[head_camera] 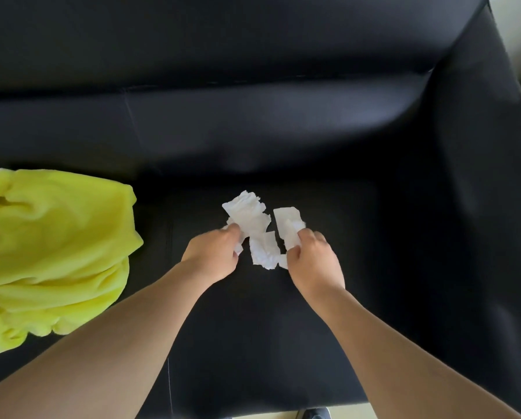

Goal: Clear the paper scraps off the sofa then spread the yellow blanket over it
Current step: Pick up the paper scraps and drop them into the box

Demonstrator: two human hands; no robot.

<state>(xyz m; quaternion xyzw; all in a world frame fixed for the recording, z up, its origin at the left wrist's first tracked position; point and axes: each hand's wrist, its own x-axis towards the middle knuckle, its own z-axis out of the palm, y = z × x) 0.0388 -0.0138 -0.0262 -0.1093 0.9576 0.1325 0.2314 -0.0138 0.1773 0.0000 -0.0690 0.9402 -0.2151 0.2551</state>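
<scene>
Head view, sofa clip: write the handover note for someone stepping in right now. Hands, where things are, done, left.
Left hand: pinching the upper-left paper scrap.
Right hand: gripping the right scrap.
A third scrap lies between them on the black sofa seat.
Yellow blanket lies bunched at the seat's left end, untouched.
Done: scraps gathered together.
Left: lift all scraps off, then spread the blanket.

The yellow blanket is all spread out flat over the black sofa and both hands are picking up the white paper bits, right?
Not quite. The head view shows the yellow blanket bunched in a heap on the sofa seat, not spread out. The left hand and right hand are indeed gathering the white paper bits.
</scene>
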